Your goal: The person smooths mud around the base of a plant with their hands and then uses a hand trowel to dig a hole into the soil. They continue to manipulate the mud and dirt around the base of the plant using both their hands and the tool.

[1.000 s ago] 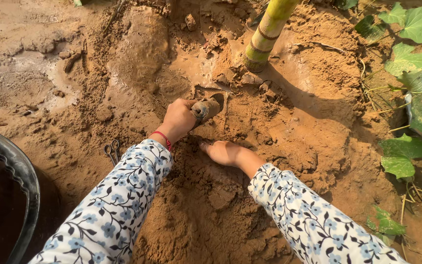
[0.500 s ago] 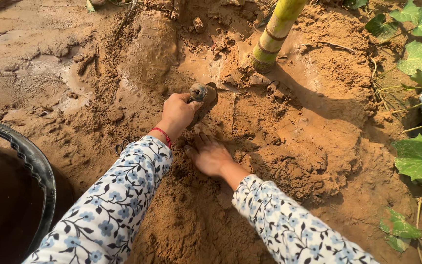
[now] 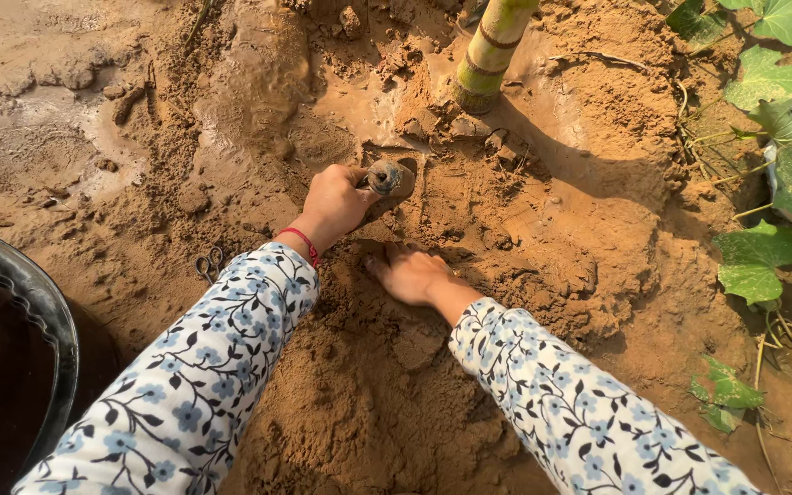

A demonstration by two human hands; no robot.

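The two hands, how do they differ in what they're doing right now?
The left hand is closed around a muddy tool handle; the right hand holds nothing. The left is raised with fingers curled; the right lies flat, palm down, pressed on the soil. The left wrist wears a red thread; the right shows none. Both come from matching floral sleeves.

soil (image 3: 524,229) orange-brown; sleeves (image 3: 185,394) white, blue-black floral; wrist thread (image 3: 304,240) red; stalk (image 3: 488,50) yellow-green, brown-banded

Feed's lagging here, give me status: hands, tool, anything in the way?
Left hand gripping mud-caked tool handle, its end in the soil. Right hand flat on loose soil. Scissors beside left sleeve, bamboo stalk beyond; neither obstructs.
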